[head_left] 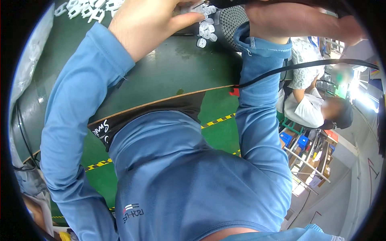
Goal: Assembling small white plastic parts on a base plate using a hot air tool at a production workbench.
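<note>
My left hand (150,24) reaches over the green table (177,68) at the top of the view. Its thumb tip touches a small heap of clear white plastic parts (206,30); the fingers run off the top edge, so its grip is hidden. My right hand (297,20) is closed around a dark hand tool (281,3) at the upper rim. A black cable (305,65) trails from there past my right sleeve. A grey dotted round object (231,20) sits between the two hands, beside the parts.
More white plastic pieces (86,10) lie at the table's far left. The wooden table edge (161,101) crosses my chest. Yellow-black floor tape (217,120) runs below. Another person (317,108) bends over at the right, near metal racks with blue bins (301,142).
</note>
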The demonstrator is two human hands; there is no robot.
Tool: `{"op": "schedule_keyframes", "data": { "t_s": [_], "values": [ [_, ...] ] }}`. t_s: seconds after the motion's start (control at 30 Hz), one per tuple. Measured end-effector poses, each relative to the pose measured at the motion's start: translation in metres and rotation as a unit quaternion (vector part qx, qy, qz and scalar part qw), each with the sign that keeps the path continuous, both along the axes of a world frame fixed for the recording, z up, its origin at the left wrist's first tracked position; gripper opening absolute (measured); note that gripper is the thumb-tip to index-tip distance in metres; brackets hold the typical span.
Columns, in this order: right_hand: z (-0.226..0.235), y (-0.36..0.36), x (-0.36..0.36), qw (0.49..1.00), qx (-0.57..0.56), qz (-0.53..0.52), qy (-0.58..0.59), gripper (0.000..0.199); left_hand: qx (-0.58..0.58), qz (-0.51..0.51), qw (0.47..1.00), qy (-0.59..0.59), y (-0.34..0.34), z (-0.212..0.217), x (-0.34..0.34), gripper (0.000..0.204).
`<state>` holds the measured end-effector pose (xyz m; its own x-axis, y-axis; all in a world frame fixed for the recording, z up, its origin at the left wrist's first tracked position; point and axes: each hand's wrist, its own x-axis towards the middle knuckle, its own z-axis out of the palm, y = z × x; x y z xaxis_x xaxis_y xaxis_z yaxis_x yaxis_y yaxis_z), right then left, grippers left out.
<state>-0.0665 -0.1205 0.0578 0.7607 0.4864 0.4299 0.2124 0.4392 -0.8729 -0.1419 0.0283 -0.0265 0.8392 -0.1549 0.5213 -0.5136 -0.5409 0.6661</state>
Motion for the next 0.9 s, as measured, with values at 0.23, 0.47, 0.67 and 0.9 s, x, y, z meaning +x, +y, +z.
{"op": "schedule_keyframes", "data": {
  "t_s": [0.23, 0.47, 0.67, 0.9],
  "values": [
    [-0.003, 0.007, -0.003, 0.986, -0.099, 0.008, -0.131, 0.091, -0.004, 0.008, 1.000, -0.004, 0.002, -0.002, 0.001, 0.019],
    [-0.008, -0.002, 0.017, 0.970, 0.006, 0.228, -0.087, 0.095, -0.005, 0.001, 1.000, 0.015, 0.001, 0.003, 0.000, 0.019],
    [-0.011, -0.029, 0.039, 0.955, -0.018, 0.197, -0.223, 0.097, -0.010, 0.005, 1.000, -0.001, -0.006, 0.000, 0.001, 0.027],
    [-0.001, -0.058, 0.043, 0.958, 0.004, 0.093, -0.271, 0.094, -0.035, -0.002, 0.996, 0.087, -0.006, 0.014, 0.004, 0.026]
  ]
}}
